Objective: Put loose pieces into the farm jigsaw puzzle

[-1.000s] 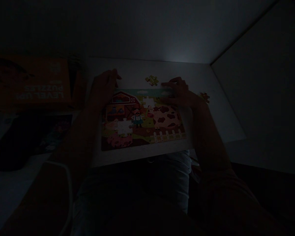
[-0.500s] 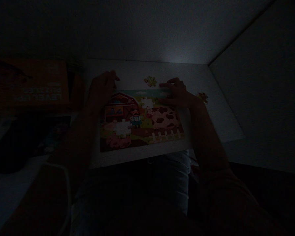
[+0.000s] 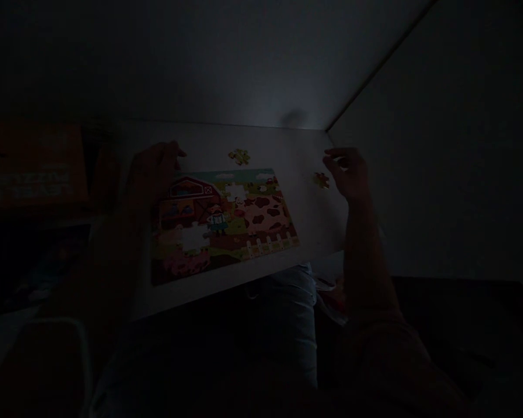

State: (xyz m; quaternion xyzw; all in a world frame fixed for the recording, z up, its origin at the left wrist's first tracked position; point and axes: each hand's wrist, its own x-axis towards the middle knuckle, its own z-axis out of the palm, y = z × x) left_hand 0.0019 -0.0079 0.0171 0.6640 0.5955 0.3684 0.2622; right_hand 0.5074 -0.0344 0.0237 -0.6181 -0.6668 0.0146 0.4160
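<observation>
In the dim head view, a jigsaw puzzle [image 3: 226, 232] of a farm lies flat, with a barn, a farmer and a spotted cow. Two piece-shaped gaps show white in it. At its upper left corner is my left hand [image 3: 154, 168], loosely curled, fingertips slightly apart, with nothing visible in them. My right hand [image 3: 351, 174] hovers to the right of the puzzle, thumb and fingers bent with a gap between them. Just left of and below its fingertips lies a loose puzzle piece [image 3: 321, 180]. Another loose piece [image 3: 239, 156] lies above the puzzle's top edge.
An orange puzzle box [image 3: 30, 168] stands at the left, with dark items below it. The white table [image 3: 283, 148] meets a pale wall behind, and a panel [image 3: 436, 162] rises on the right. My legs in jeans [image 3: 287, 325] are below the near edge.
My right hand has lifted off the puzzle's upper right part and moved right, to beside the loose piece there. The view has shifted right; my left hand remains at the puzzle's corner.
</observation>
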